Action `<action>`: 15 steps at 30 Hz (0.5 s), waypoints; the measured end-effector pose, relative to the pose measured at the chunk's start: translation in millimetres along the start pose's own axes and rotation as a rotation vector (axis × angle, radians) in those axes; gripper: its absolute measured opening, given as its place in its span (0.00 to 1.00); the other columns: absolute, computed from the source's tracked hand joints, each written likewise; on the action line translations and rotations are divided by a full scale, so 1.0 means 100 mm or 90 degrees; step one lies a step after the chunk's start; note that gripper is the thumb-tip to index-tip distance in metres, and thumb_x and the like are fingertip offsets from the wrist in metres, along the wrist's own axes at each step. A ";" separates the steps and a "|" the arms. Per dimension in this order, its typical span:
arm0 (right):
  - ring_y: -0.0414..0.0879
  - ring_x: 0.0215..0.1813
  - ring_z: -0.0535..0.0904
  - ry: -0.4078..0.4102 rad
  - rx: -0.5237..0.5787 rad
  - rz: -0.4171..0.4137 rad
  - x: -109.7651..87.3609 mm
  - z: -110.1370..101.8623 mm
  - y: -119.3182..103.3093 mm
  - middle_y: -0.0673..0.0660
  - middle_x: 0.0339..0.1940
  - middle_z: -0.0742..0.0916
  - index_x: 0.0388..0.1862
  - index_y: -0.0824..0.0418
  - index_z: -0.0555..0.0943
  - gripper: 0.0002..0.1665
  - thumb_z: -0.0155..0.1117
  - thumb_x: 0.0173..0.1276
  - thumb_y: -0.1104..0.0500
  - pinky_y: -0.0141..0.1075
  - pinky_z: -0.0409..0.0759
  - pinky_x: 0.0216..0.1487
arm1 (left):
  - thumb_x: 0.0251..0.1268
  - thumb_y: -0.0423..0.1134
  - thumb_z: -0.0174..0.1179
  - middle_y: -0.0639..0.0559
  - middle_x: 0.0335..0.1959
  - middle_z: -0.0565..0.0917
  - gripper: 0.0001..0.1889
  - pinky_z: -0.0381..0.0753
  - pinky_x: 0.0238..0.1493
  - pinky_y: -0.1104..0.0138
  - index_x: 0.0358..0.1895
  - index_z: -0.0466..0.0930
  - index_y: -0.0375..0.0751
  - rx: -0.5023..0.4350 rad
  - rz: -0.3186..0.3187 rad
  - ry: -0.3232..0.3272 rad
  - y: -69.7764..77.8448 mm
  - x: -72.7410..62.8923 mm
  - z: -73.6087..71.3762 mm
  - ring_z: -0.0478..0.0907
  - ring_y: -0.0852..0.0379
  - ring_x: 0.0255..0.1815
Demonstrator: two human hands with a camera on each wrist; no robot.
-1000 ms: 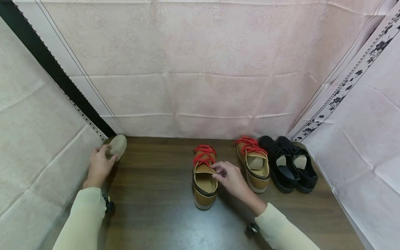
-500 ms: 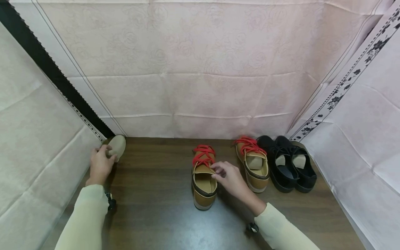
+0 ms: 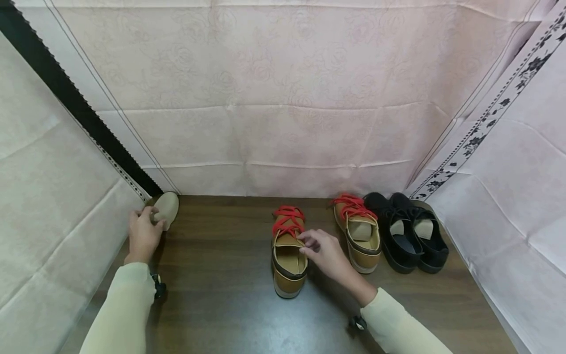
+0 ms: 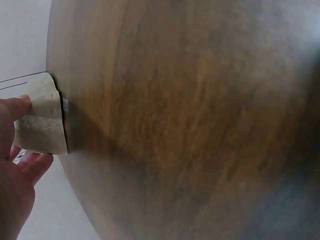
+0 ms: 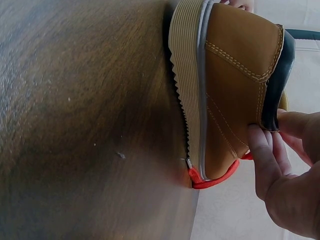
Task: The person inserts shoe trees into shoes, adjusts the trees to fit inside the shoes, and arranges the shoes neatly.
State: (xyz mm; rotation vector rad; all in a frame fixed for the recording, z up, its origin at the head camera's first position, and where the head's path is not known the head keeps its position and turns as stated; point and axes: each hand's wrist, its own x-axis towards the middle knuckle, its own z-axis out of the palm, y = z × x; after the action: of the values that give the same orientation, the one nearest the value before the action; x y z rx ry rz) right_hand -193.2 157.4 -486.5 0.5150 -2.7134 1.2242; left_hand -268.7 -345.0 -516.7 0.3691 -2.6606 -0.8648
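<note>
At the far left corner of the floor, my left hand (image 3: 143,233) holds a beige, rounded cardboard-like shoe insert (image 3: 168,209). In the left wrist view the thumb lies on one side of the insert (image 4: 42,117) and fingers show at its lower edge. My right hand (image 3: 325,250) pinches the collar edge of a tan shoe (image 3: 289,280) with red laces, which stands on the floor in the middle. The right wrist view shows the shoe's tan side (image 5: 230,95), thumb and fingers (image 5: 262,150) gripping its dark collar. The inside of this shoe shows no insert.
The other tan shoe (image 3: 364,258) with red laces stands to the right, a beige insert (image 3: 361,229) inside. Beside it are two black shoes (image 3: 400,258), also with inserts. Pale cloth walls (image 3: 283,137) bound the brown wooden floor (image 3: 221,305) at the back and sides.
Both hands keep their places on the insert and the shoe. Only the left forearm has shifted slightly to the right.
</note>
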 end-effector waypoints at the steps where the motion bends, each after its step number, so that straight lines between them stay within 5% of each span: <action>1: 0.39 0.38 0.84 -0.001 -0.001 0.000 0.00 0.00 0.00 0.47 0.34 0.85 0.49 0.50 0.88 0.17 0.79 0.62 0.63 0.32 0.85 0.42 | 0.70 0.32 0.64 0.25 0.59 0.66 0.19 0.68 0.60 0.37 0.61 0.75 0.31 -0.002 0.001 0.003 0.00 -0.01 0.00 0.66 0.28 0.60; 15: 0.38 0.38 0.83 -0.006 -0.003 0.004 0.01 -0.01 -0.01 0.47 0.34 0.85 0.49 0.50 0.88 0.17 0.79 0.62 0.63 0.33 0.85 0.42 | 0.68 0.30 0.66 0.27 0.56 0.69 0.18 0.69 0.57 0.37 0.58 0.78 0.32 -0.008 0.068 0.037 0.02 -0.13 -0.07 0.68 0.29 0.56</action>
State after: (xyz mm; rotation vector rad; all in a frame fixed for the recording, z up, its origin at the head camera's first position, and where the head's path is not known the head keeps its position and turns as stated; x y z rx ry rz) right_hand -193.3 157.4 -484.8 0.5135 -2.7275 1.2189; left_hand -254.5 -342.7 -513.4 0.2428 -2.5939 -0.8253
